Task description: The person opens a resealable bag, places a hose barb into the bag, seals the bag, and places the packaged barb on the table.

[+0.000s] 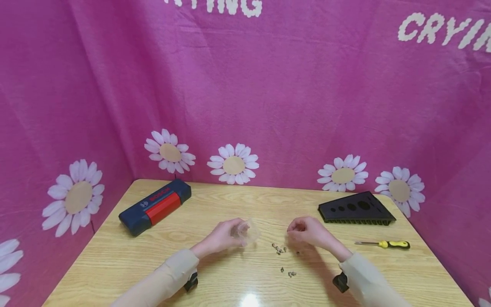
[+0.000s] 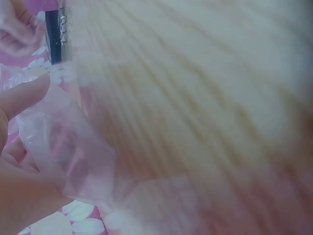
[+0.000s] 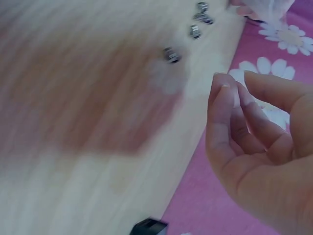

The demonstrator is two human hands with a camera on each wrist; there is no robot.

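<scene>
At the far left of the table (image 1: 215, 197) I see a dark blue and red case (image 1: 155, 207) marked BOSCH, its long axis slanting from near left to far right. Next comes the left hand (image 1: 220, 236), which grips a clear plastic bag (image 1: 249, 233) between thumb and fingers. In the head view the bag sticks out rightward from the grip; in my left wrist view its length slopes down to the right. I cannot tell which way its mouth faces.

Right of the bag, small metal pieces (image 3: 171, 55) lie scattered on the table, their axes turned various ways. Just beyond them hovers the right hand (image 1: 310, 232), its fingers loosely bent, a narrow gap before the thumb; I see nothing in it. Farther right sits a black slotted rack (image 1: 350, 200), its narrower end leftward. Nearer me, a yellow and black screwdriver (image 1: 383, 244) lies crosswise, tip pointing left.
</scene>
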